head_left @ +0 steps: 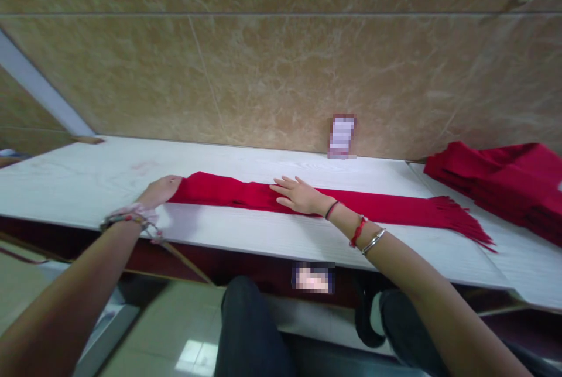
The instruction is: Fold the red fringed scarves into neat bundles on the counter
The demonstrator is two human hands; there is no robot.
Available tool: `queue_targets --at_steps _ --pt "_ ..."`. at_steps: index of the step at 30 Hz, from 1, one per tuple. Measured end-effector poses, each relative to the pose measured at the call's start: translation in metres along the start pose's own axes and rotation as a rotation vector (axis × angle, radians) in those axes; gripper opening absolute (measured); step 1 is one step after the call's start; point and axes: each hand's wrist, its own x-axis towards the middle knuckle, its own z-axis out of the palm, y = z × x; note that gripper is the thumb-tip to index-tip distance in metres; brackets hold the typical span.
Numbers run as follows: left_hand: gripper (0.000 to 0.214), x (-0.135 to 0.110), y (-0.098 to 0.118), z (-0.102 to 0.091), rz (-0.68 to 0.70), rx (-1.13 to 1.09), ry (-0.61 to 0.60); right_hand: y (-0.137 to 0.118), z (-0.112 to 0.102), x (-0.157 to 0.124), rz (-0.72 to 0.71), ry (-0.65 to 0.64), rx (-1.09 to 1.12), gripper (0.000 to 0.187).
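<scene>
A red scarf (386, 207) lies stretched lengthwise along the white table, folded into a narrow band, with its fringe (465, 222) spread out at the right end. At the scarf's left end, my left hand (161, 191) is closed on the edge, fingers curled out of sight beneath or behind the fabric. My right hand (299, 194) rests flat on the middle of the band, its fingers spread and pointing left. A small ridge shows in the cloth between the two hands.
More folded red cloth (496, 184) is heaped at the right of the white tabletop (263, 233). Against the tiled wall (263, 72) stands a blurred-out phone-like object (342, 136). A second blurred item (313, 278) is below the table's front edge, above my legs (250, 330).
</scene>
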Motion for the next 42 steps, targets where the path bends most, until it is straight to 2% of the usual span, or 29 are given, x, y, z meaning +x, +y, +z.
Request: queue_targets --at_steps 3,6,10,14,17,21,24,33,36,39,42 --pt "0.041 0.000 -0.015 -0.004 -0.039 -0.052 -0.106 -0.011 0.000 0.028 -0.054 -0.015 0.028 0.051" --pt "0.046 -0.001 -0.023 -0.007 0.031 -0.131 -0.179 -0.024 0.009 0.047 -0.115 -0.063 0.029 0.052" --pt "0.066 -0.007 -0.032 -0.006 0.150 -0.220 -0.255 -0.031 0.024 0.050 -0.156 -0.077 -0.025 0.053" --pt "0.092 -0.019 -0.032 -0.001 0.261 -0.379 -0.308 -0.030 0.027 0.045 -0.150 -0.056 -0.032 0.053" --pt "0.106 -0.028 -0.025 0.002 0.259 -0.404 -0.239 -0.029 0.027 0.045 -0.150 -0.050 -0.034 0.053" --pt "0.108 -0.032 -0.021 0.004 0.205 -0.363 -0.169 -0.029 0.028 0.046 -0.151 -0.049 -0.034 0.055" --pt "0.108 -0.032 -0.027 0.005 0.229 -0.301 -0.159 -0.028 0.029 0.043 -0.153 -0.044 -0.029 0.054" --pt "0.059 -0.038 -0.022 -0.013 0.128 -0.110 -0.120 -0.025 0.023 0.032 -0.151 -0.068 -0.002 0.054" --pt "0.051 -0.038 -0.029 -0.015 0.106 -0.044 0.012 -0.025 0.023 0.031 -0.145 -0.067 0.007 0.051" --pt "0.052 -0.034 -0.045 -0.014 0.019 -0.009 0.128 -0.024 0.024 0.031 -0.140 -0.065 0.014 0.050" --pt "0.066 -0.031 -0.057 -0.009 -0.026 0.008 0.073 -0.024 0.024 0.031 -0.140 -0.062 0.008 0.051"
